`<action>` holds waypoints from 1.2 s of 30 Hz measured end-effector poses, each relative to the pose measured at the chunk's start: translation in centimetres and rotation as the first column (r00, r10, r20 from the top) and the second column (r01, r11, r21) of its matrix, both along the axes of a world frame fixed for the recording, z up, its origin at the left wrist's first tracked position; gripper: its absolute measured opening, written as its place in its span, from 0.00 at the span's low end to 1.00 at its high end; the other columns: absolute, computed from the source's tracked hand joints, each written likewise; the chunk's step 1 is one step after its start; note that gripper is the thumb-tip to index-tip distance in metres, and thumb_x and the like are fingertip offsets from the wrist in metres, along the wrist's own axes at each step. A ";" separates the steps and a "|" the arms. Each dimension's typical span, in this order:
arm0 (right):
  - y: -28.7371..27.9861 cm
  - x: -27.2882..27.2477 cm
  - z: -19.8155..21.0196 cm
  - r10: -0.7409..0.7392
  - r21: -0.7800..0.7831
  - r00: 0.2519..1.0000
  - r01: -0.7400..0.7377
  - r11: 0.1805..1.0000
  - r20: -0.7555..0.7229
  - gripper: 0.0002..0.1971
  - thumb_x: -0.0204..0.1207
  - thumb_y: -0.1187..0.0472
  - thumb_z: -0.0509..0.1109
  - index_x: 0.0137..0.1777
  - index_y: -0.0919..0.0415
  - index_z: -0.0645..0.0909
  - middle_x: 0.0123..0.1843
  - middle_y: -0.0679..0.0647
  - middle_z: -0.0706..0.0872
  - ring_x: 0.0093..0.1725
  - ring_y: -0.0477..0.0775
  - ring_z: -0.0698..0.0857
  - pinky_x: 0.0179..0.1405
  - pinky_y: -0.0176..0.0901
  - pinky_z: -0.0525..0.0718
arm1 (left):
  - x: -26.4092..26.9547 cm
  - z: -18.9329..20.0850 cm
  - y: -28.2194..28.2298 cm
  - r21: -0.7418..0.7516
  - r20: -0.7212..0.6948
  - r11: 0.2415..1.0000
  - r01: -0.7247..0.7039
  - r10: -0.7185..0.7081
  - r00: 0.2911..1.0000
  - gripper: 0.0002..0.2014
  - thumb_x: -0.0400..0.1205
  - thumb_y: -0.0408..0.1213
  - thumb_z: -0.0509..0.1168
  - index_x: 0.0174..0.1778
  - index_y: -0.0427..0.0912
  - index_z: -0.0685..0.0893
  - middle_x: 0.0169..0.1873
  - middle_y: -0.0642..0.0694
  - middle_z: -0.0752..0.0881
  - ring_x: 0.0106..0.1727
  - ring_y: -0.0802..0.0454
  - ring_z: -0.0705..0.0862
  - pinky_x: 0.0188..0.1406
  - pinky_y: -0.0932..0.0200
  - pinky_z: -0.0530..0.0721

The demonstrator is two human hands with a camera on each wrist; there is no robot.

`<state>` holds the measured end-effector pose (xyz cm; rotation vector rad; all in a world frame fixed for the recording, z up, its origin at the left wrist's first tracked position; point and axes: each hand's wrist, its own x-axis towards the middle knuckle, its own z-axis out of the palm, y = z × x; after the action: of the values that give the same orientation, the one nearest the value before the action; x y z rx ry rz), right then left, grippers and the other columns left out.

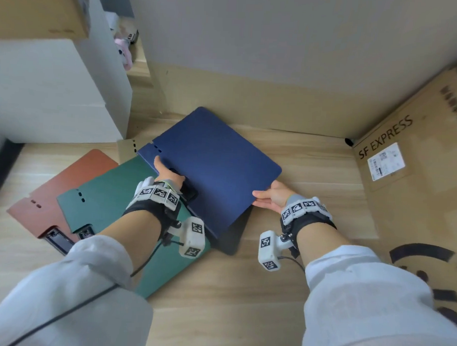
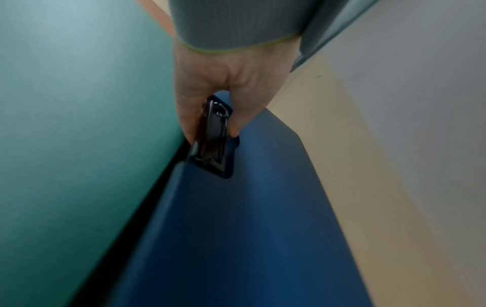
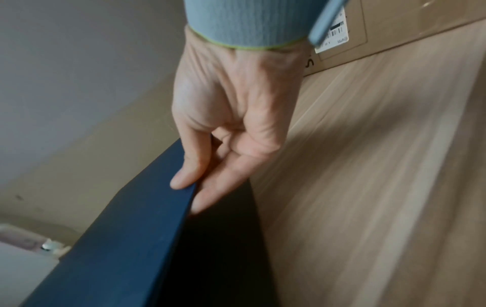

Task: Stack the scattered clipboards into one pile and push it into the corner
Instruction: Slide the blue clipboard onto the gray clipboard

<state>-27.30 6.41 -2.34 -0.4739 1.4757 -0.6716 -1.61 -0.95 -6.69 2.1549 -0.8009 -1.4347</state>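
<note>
A blue clipboard [image 1: 212, 167] is lifted off the wooden floor, tilted, between both hands. My left hand [image 1: 167, 177] grips its clip end, thumb and fingers pinching round the black metal clip [image 2: 213, 133]. My right hand [image 1: 270, 197] pinches the opposite edge, thumb on top and fingers underneath [image 3: 210, 193]. A green clipboard [image 1: 110, 194] lies flat to the left, partly under my left forearm. A brown-red clipboard [image 1: 69, 182] lies beneath it, further left. The blue clipboard [image 2: 236, 228] sits beside the green clipboard [image 2: 79, 124] in the left wrist view.
A cardboard box marked SF EXPRESS [image 1: 409, 158] stands on the right against the wall [image 1: 278, 45]. A white cabinet [image 1: 56, 89] stands at the left. The floor corner [image 1: 349, 141] lies between wall and box. A small beige card [image 1: 126, 148] lies behind the boards.
</note>
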 end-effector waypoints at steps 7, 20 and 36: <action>2.5 -2.7 -1.0 -0.123 0.008 0.991 0.123 0.992 -0.061 0.19 0.74 0.66 0.71 0.64 0.59 0.73 0.57 0.55 0.85 0.48 0.53 0.87 0.47 0.41 0.84 | -0.7 2.4 1.0 -0.053 0.033 0.995 0.079 -0.077 0.996 0.47 0.79 0.27 0.66 0.84 0.44 0.40 0.82 0.35 0.61 0.80 0.37 0.67 0.78 0.45 0.67; 1.9 -2.5 -4.1 0.336 0.231 0.831 -0.256 0.939 -0.445 0.37 0.76 0.41 0.58 0.79 0.64 0.62 0.80 0.58 0.67 0.78 0.62 0.69 0.78 0.58 0.65 | -2.8 0.7 2.3 -0.082 -0.006 0.967 0.239 -0.241 0.971 0.43 0.79 0.23 0.63 0.84 0.47 0.46 0.77 0.32 0.70 0.75 0.34 0.73 0.76 0.43 0.72; 5.9 -3.8 -2.0 -0.048 0.090 0.845 0.113 0.989 -0.533 0.25 0.84 0.60 0.53 0.81 0.63 0.59 0.81 0.59 0.66 0.79 0.61 0.67 0.74 0.51 0.66 | -3.8 2.5 5.2 0.012 0.272 0.861 0.508 -0.492 0.827 0.26 0.84 0.41 0.58 0.80 0.54 0.65 0.76 0.35 0.66 0.75 0.32 0.70 0.77 0.45 0.68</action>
<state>-31.12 12.28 -4.39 -0.5332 2.0599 -0.5336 -5.39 4.28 -4.17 2.2146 -1.5902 -1.3286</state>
